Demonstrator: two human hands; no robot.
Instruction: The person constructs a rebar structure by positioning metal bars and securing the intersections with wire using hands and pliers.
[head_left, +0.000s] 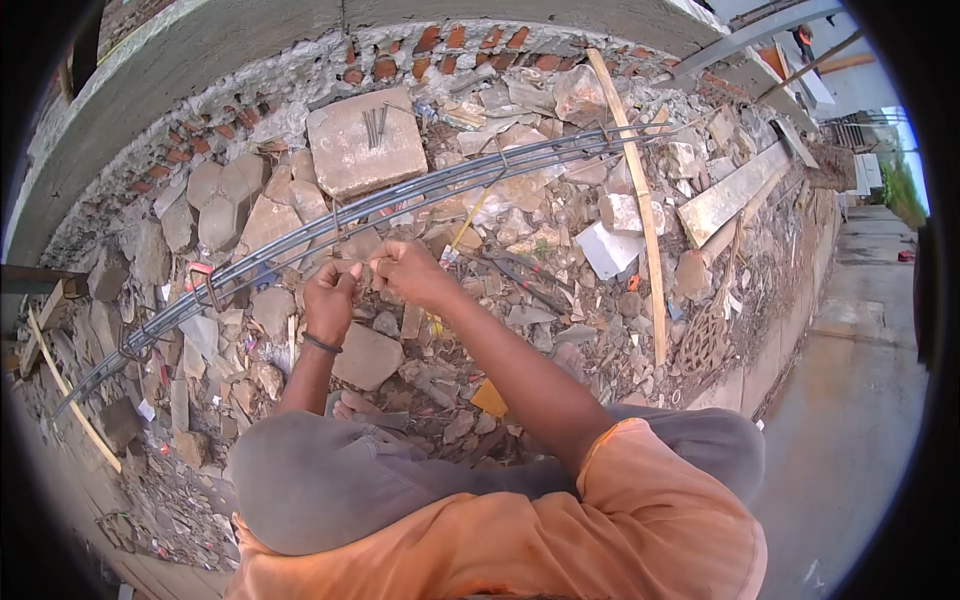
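Observation:
My left hand (333, 296) and my right hand (412, 273) are close together, fingertips pinched. Whatever they hold between them is too small to make out. Just beyond them runs a long bundle of steel reinforcing bars (430, 187), lying diagonally with bent square stirrups (205, 285) around it. On the ground to the right of my right hand lies a dark long-handled tool (535, 282), its kind unclear. Several short metal rods (375, 127) rest on a concrete block (350, 168) behind the bars.
Broken paving blocks (230, 205) and rubble cover the ground. A wooden strip (640, 190) passes by the bars' right part, and another strip (75, 395) lies at their left end. Boards (730, 195) lie at right. A brick-and-concrete wall (240, 75) borders the far side.

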